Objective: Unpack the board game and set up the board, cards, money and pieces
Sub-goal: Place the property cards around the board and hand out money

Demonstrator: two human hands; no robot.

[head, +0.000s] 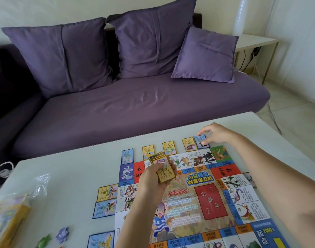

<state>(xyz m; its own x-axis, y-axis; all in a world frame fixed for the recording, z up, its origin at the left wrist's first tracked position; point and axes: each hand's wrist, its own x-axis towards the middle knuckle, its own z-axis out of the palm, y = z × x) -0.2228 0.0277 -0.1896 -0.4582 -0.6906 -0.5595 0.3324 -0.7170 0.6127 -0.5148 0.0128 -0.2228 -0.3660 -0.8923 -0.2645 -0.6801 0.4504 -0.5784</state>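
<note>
Head view: left hand (153,181) grips a stack of cards (163,169) above the board (212,199), which lies flat on the white table (72,176). Right hand (215,134), fingers loosely spread, touches a blue card (199,140) at the board's far edge, at the right end of a row of single cards (168,147).

Noting board (197,203) lying on table (63,176), right of centre. Logging five cards (168,148) lying in a row just behind its far edge, and three more (104,208) lying along its left edge. Noting deck (163,167) sitting in left hand (153,181) above the board's far-left part, right hand (215,134) hovering at the rightmost far card. Logging box (9,221), bag (40,183) and pieces (62,235) lying at table's near-left corner. Noting sofa (135,108) standing behind table, cushions (63,54) leaning on it.
</note>
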